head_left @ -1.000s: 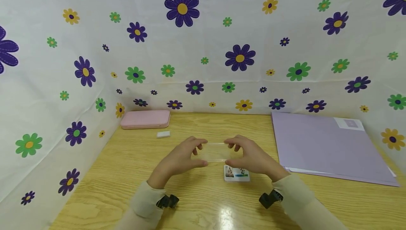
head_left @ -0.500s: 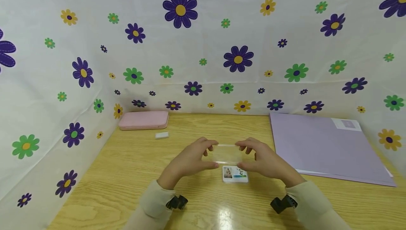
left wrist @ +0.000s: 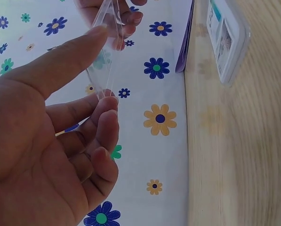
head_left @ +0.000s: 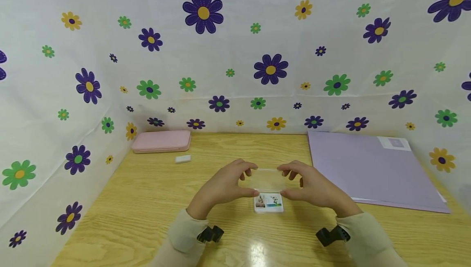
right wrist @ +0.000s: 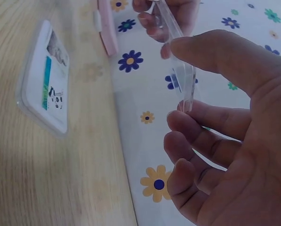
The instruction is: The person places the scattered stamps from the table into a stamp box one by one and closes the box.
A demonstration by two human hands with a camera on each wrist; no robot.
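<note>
A clear, rectangular plastic lid [head_left: 268, 180] is held above the table between both hands. My left hand [head_left: 225, 183] pinches its left edge, thumb on the near side and fingertips on the far side. The right hand [head_left: 314, 185] grips the opposite end in the same way. Just below and nearer to me, a small clear case of picture cards [head_left: 269, 203] lies on the table, its top card printed with a photo and a panda drawing. Both wrist views show the lid [left wrist: 105, 61] apart from the case [right wrist: 46, 82].
At the back left lies a pink pencil case [head_left: 162, 141], with a small white block [head_left: 182, 159] in front of it. A large lilac folder [head_left: 368, 173] with white sheets under it covers the right side. A flowered cloth [head_left: 235, 46] rises behind the wooden table [head_left: 121, 226].
Both hands have shifted right with the lid, relative to the table. The lid now sits more directly behind the card case, whose top is more exposed than a second ago.
</note>
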